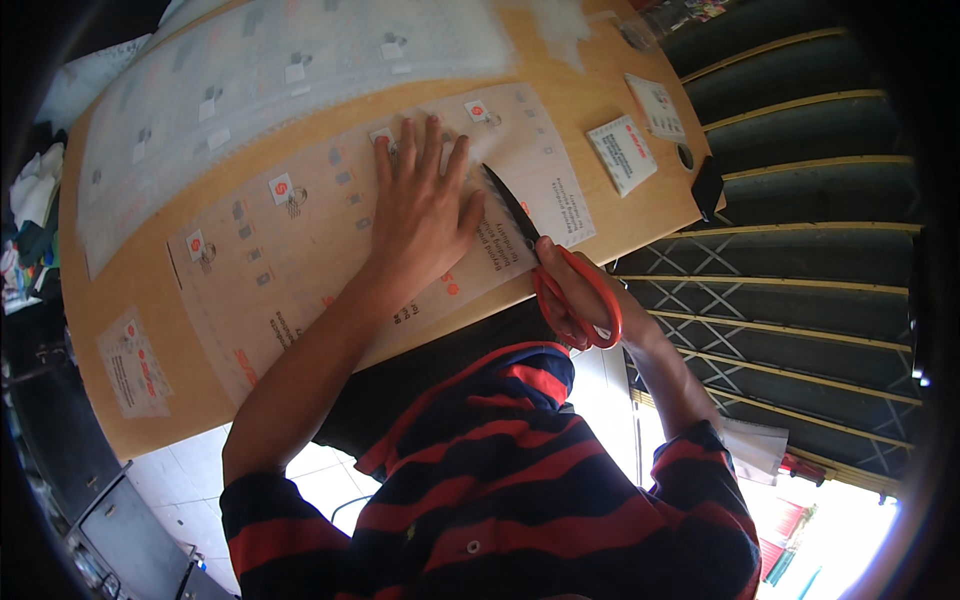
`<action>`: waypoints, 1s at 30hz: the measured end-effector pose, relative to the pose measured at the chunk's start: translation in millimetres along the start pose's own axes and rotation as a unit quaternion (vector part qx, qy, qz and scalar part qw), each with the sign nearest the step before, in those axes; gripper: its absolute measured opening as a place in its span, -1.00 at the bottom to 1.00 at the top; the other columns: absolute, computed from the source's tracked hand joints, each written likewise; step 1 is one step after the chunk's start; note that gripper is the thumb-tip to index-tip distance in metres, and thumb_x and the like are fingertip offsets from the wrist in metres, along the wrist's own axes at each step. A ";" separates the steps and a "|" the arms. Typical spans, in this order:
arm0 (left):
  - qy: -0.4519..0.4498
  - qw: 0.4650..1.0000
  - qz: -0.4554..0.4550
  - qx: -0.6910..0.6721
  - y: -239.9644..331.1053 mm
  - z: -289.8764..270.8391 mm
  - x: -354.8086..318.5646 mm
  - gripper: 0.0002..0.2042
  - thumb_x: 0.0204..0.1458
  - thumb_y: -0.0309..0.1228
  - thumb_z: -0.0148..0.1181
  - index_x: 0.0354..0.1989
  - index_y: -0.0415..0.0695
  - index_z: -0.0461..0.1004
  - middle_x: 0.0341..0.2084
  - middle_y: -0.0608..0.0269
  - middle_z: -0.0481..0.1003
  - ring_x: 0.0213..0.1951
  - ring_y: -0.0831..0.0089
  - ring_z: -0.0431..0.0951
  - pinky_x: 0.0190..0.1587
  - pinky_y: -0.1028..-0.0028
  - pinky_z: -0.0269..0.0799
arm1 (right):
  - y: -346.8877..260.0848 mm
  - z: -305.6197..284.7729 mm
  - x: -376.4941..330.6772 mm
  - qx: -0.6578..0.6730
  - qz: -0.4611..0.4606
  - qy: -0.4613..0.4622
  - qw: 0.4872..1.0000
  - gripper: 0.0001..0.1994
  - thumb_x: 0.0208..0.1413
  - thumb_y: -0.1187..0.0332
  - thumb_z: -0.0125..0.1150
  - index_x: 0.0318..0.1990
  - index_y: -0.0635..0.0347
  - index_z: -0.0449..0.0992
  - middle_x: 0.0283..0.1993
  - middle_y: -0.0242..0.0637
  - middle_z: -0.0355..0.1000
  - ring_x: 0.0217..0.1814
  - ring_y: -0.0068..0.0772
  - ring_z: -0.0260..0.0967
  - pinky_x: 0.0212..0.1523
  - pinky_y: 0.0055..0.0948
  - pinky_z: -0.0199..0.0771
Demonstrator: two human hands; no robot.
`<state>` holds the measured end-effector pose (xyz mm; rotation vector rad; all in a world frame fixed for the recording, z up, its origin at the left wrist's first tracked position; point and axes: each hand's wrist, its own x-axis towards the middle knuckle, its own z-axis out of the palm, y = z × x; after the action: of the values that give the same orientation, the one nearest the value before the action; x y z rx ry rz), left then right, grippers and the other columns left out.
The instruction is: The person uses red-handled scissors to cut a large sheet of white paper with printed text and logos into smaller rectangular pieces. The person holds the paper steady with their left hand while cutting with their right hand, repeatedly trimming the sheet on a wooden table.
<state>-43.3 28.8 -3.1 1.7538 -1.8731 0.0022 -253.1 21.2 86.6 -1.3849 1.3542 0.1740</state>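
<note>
A translucent printed sheet (330,230) lies flat on the wooden table, its near edge close to the table's front edge. My left hand (420,205) presses on it with fingers spread. In my right hand (575,290) is a pair of scissors (590,295) with red handles, gripped by the loops. Their dark blades point up and left and lie at the sheet's right part, just right of my left hand. Whether the lower blade is under the sheet, I cannot tell.
Another large translucent sheet (260,90) covers the table's far left. Small printed cards (622,155) lie at the right, and a printed piece (135,365) at the near left. A dark shutter with yellow ribs (800,260) stands to the right of the wooden table (190,410).
</note>
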 end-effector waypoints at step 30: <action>0.019 1.000 -0.002 -0.022 1.3 1.7 -0.8 -0.41 0.10 -0.21 0.13 0.24 -0.32 0.24 0.30 -0.26 0.17 0.36 -0.24 0.07 0.34 -0.22 -0.14 | -20.6 -3.5 10.3 0.100 0.014 -0.010 0.995 -0.22 0.19 -0.45 -0.41 -0.52 0.18 0.29 -0.76 -0.41 0.14 -0.85 -0.56 0.12 -0.85 -0.56 0.13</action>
<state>-45.1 29.1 -4.4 1.7171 -1.8285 -0.0068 -236.1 6.4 92.2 -1.1939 1.3369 0.0685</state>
